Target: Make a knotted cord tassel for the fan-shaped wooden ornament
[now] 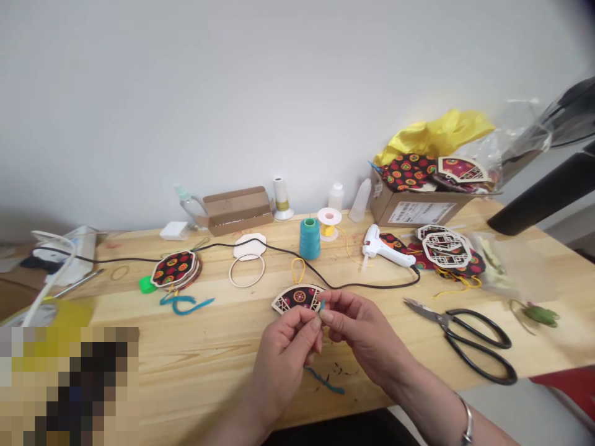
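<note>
My left hand and my right hand meet over the front of the table, fingertips pinched together. Between them a short tip of teal cord sticks up; the rest of it is hidden by the fingers. Just behind the hands lies a fan-shaped ornament with a pale wooden frame, dark patterned fabric and a yellow loop. Below the hands, a loose teal strand rests on the wood among small dark scraps.
Black-handled scissors lie at right, blades open. Behind stand a white glue gun with its black cable, a teal thread cone and a cardboard box of fabric pieces. Stacked patterned pieces and a wooden ring sit left.
</note>
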A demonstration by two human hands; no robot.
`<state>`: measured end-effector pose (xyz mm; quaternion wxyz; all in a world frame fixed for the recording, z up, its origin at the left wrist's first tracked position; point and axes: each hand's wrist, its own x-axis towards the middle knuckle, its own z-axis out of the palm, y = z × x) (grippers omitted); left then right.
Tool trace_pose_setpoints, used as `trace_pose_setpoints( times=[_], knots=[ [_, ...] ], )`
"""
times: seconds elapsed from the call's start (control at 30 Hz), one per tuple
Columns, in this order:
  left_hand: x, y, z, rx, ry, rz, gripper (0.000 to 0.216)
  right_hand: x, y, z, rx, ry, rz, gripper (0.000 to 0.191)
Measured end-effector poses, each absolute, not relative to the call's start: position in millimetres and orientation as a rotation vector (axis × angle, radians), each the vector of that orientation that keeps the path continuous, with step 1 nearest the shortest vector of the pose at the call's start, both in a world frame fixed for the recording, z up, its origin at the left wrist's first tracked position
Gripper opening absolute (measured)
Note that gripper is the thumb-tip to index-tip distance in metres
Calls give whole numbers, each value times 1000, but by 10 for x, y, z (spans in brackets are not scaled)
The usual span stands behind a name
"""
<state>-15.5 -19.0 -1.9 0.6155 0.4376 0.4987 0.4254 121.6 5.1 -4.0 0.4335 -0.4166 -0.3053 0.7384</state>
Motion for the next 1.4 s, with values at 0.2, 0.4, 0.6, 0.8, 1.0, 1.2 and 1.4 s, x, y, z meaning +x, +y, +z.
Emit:
trace_pose_setpoints(
  times=[0.2, 0.4, 0.6, 0.8, 1.0, 1.2, 1.4],
  knots=[
    [-148, -196, -14, 993, 1142, 971, 25, 1257, 61, -83, -974, -795, 1947, 25],
    [-153, -165, -10, 1008, 1176, 932, 27, 1274, 72, -60, -930, -892, 1790, 15],
    [-181, -143, 22, 1096, 1254, 910, 21, 1329, 125, 72, -954, -1173, 1652, 14],
    [-186, -151, 77, 1220, 1245, 949, 16, 1341, 146, 166, -945, -1307, 1601, 16],
    [-226, -133, 148, 1322, 1253, 1116, 9, 1313, 163, 238, -956, -1340, 1511, 7],
    [-258, -74, 162, 981, 1157, 1310, 6, 1295, 247, 273, -901, -1299, 1533, 24],
    [-259, 14, 205, 794, 1041, 1343, 6, 1106, 250, 198, -788, -1399, 1649, 28]
  ],
)
